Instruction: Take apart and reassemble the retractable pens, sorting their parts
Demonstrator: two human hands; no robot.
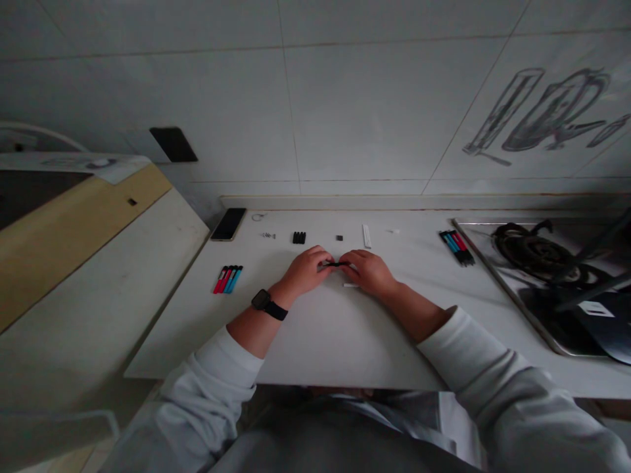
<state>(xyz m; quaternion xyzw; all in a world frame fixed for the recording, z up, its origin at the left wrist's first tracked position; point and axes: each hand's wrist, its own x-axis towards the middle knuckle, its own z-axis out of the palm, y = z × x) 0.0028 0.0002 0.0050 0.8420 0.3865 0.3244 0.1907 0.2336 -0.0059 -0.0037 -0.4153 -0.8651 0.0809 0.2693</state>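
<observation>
Both my hands rest on the white counter (320,328) near its middle. My left hand (305,270) and my right hand (369,270) are closed on the two ends of a thin black pen-like piece (338,264) held level between them. A small white stick (351,285) lies on the counter just under my right hand. A black watch (266,303) sits on my left wrist.
Several red and blue pens (227,279) lie at the left, several more pens (457,247) at the right beside a gas stove (552,276). A phone (229,224), black caps (298,237), a small black part (339,238) and a white strip (366,236) lie at the back.
</observation>
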